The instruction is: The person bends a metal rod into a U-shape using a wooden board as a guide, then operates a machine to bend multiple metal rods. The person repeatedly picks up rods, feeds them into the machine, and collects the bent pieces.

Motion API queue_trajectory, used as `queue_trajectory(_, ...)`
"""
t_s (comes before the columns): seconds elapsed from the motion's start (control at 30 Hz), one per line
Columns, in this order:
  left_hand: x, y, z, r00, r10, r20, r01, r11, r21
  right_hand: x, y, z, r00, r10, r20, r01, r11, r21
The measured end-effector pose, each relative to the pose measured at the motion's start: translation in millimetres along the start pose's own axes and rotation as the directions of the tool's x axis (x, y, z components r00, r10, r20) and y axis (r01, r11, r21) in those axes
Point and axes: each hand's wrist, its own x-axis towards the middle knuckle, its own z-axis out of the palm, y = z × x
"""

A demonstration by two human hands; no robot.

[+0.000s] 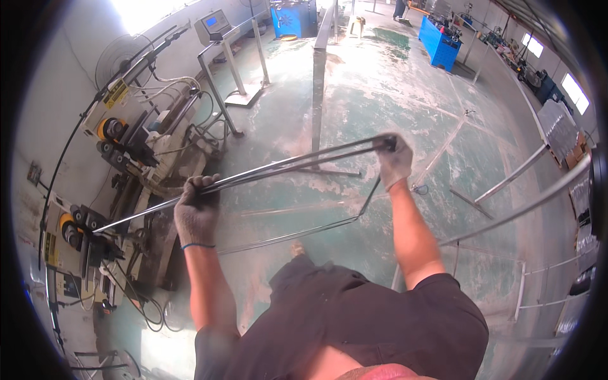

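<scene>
Both my hands wear grey work gloves and hold thin metal rods (294,163) at chest height. My left hand (197,212) is closed around the rods towards their left end. My right hand (394,163) grips their right end, where they bend downward. A lower length of the same bent rods runs back leftward beneath my arms. On the left, one straight rod end extends past my left hand to the lower roller head (77,229) of a floor machine; whether it touches the rollers I cannot tell.
A second roller head (117,134) with cables sits farther along the machine. A control box on a stand (215,26) and a metal post (318,95) rise ahead. Blue workbenches (439,43) stand at the back. Long metal bars (525,215) cross the right side.
</scene>
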Motion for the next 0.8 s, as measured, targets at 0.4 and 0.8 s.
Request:
queue_trajectory(0.4,317,-94,-21,0.939,-0.218,-0.266,0.208,0.976,-0.064,322,2,109,0.979,-0.127,0.158,0.158,0.967,-0.201)
queue_trajectory(0.8,455,-185,-51,0.879,-0.099,-0.467,0.145,0.987,0.064,637,36,185,0.955,-0.107,0.275,0.227,0.862,-0.453)
